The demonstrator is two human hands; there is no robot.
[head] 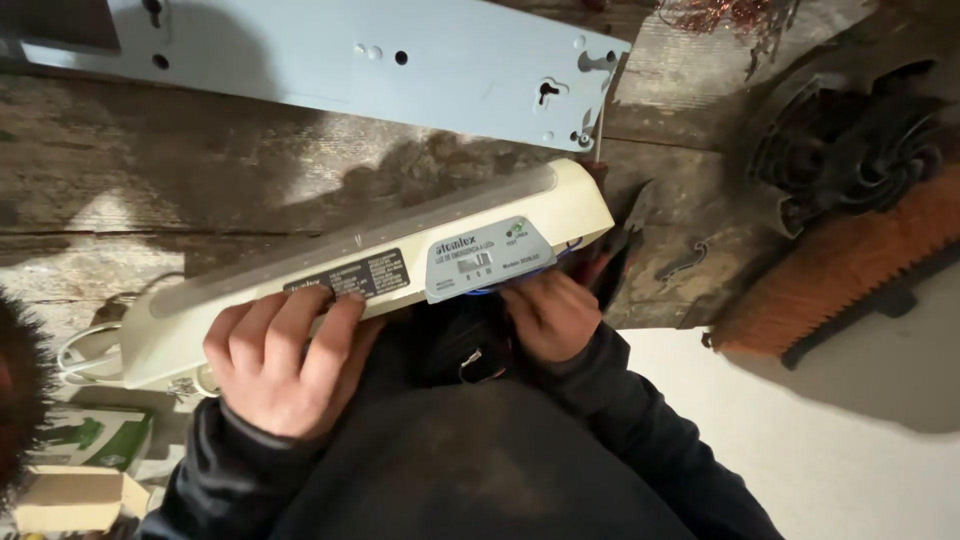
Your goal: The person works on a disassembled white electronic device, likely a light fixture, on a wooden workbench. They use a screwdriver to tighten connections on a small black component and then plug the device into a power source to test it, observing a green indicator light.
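A long cream-coloured light fitting (370,265) is lying slantwise across the near edge of a worn wooden desk (200,180), its right end reaching higher than its left. The left hand (285,360) is gripping the fitting's near side by a dark label, its grip clamped on the casing with the fingers (300,315) curling over the top. The right hand (550,315) is pressing against the underside near the grey label plate, fingers tucked beneath; whether that grip is clamped around anything cannot be told. A pair of dark-handled pliers (625,240) is lying just beside the right hand, at the fitting's right end.

Behind the fitting, a flat pale-blue metal plate (400,60) with keyhole slots is lying along the far part of the desk, well apart from both hands. To the right, a black fan-like part (850,140) and an orange-bristled brush (850,270) are crowding the desk's corner. A tangle of copper wire (730,15) is showing at the top edge. A white cord (85,350) is looping by the fitting's left end, above a green-and-white carton (95,440).
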